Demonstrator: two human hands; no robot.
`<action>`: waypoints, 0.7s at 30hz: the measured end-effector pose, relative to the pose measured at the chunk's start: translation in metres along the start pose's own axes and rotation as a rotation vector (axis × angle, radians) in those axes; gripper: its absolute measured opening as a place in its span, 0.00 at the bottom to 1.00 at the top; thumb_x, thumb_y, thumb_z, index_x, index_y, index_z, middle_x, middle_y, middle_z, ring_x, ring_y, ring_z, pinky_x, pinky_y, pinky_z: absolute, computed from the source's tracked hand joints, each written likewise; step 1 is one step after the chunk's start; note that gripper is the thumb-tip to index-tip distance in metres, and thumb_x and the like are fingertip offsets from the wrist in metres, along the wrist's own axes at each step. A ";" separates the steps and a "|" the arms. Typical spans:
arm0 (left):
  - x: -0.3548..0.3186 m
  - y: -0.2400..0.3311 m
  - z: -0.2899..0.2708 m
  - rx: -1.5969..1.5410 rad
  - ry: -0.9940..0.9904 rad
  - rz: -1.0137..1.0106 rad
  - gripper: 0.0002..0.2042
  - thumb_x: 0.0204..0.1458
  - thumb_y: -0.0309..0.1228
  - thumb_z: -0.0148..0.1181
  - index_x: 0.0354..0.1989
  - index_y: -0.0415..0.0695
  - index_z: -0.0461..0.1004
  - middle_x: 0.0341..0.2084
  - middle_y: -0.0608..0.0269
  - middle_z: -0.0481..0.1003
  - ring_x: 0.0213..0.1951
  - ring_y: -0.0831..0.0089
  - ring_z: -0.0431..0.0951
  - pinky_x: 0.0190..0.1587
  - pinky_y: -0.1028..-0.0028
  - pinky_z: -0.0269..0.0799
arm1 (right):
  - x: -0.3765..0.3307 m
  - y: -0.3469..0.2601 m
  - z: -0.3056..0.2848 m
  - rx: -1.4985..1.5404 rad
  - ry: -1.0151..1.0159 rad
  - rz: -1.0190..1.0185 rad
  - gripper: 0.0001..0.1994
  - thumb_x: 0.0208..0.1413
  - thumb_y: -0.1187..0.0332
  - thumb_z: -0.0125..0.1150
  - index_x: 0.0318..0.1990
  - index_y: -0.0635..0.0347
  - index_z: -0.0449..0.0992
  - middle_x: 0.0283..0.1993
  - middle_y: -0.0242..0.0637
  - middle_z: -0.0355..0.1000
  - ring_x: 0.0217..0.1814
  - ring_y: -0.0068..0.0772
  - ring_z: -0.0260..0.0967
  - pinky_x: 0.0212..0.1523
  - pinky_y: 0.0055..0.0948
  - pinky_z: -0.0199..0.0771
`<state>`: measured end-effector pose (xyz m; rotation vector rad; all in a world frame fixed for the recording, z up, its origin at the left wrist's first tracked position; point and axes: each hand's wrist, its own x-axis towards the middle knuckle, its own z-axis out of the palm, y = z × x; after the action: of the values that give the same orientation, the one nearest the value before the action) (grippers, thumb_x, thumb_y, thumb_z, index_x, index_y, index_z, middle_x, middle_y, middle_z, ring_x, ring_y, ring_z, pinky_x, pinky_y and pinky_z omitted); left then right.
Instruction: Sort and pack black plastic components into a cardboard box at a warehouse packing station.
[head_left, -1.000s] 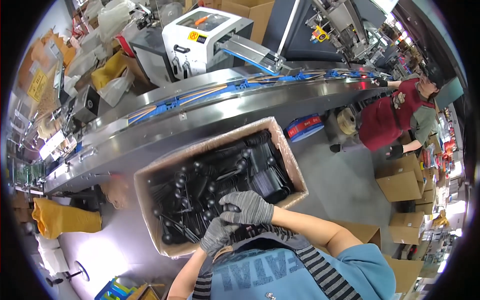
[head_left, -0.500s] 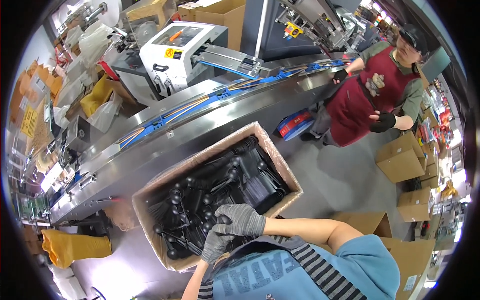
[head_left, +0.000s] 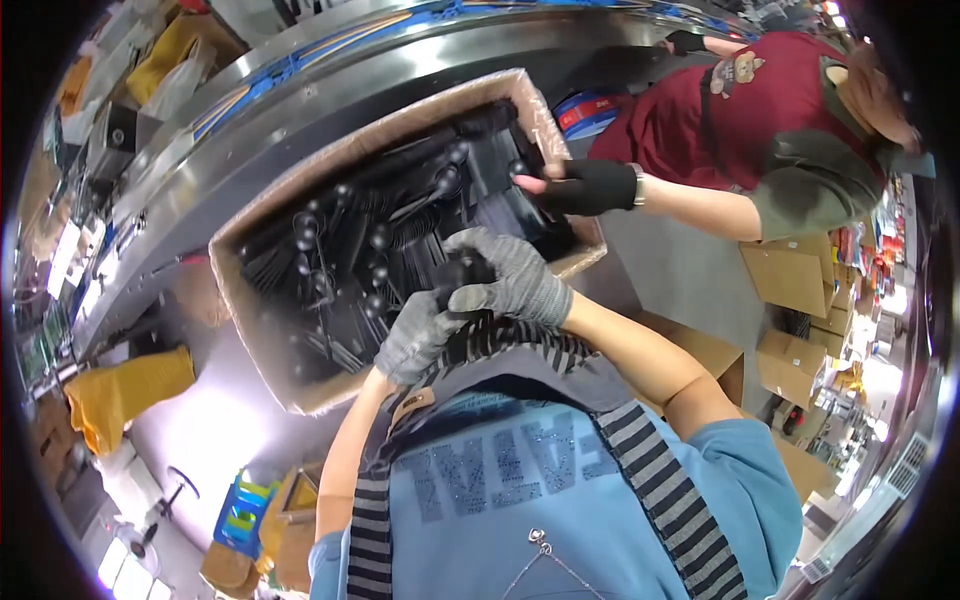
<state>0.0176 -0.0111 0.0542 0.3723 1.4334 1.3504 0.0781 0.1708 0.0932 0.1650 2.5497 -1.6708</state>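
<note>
- The open brown cardboard box is packed with black plastic parts with round knobbed ends; it sits in front of the person, below the curved steel conveyor; by the look of it, the box is near full, so little has been taken out, or much has gone in; which of the two cannot be told
- The right hand in a grey knit glove is curled closed around a small black piece at the near edge of the box; the piece is raised just above the heap
- The left hand, also in a grey glove, is bent shut beneath the right one and touches it; whether it grips the same piece is hidden
- A co-worker's hand in a black fingerless glove rests on the parts at the far right corner of the box; its fingers lie flat, holding nothing that shows
</note>
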 end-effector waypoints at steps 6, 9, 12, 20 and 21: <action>0.007 -0.004 0.021 0.017 0.019 0.025 0.14 0.49 0.31 0.61 0.42 0.36 0.74 0.30 0.60 0.77 0.33 0.71 0.75 0.38 0.72 0.70 | -0.020 0.020 0.014 0.223 0.170 0.080 0.28 0.47 0.52 0.67 0.52 0.59 0.68 0.46 0.35 0.69 0.49 0.30 0.66 0.53 0.30 0.65; -0.004 0.002 0.022 0.111 0.109 0.066 0.13 0.48 0.31 0.61 0.40 0.36 0.75 0.28 0.64 0.77 0.32 0.77 0.74 0.37 0.75 0.70 | -0.031 0.021 0.016 0.215 0.115 0.090 0.27 0.49 0.54 0.66 0.52 0.59 0.67 0.47 0.35 0.68 0.50 0.30 0.65 0.54 0.31 0.64; -0.008 0.004 0.015 0.077 -0.075 0.069 0.15 0.49 0.28 0.59 0.45 0.38 0.73 0.33 0.63 0.76 0.35 0.78 0.73 0.39 0.76 0.70 | -0.034 0.019 0.009 0.077 0.086 0.031 0.28 0.49 0.52 0.65 0.53 0.59 0.67 0.46 0.41 0.69 0.48 0.36 0.67 0.52 0.32 0.66; 0.009 -0.037 0.030 0.127 0.142 0.195 0.23 0.46 0.35 0.68 0.45 0.35 0.67 0.36 0.57 0.77 0.38 0.68 0.77 0.42 0.72 0.72 | -0.027 0.027 0.014 0.092 0.069 -0.044 0.29 0.51 0.51 0.63 0.53 0.60 0.65 0.48 0.42 0.68 0.50 0.36 0.68 0.52 0.33 0.66; 0.009 -0.038 0.030 0.125 0.141 0.194 0.23 0.46 0.35 0.68 0.45 0.35 0.67 0.36 0.57 0.77 0.38 0.68 0.77 0.42 0.72 0.72 | -0.027 0.029 0.012 0.086 0.051 -0.033 0.29 0.51 0.51 0.63 0.54 0.60 0.65 0.48 0.41 0.68 0.51 0.35 0.68 0.52 0.33 0.66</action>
<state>0.0552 0.0002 0.0240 0.5172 1.6375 1.4689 0.1086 0.1699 0.0660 0.1744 2.5317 -1.8121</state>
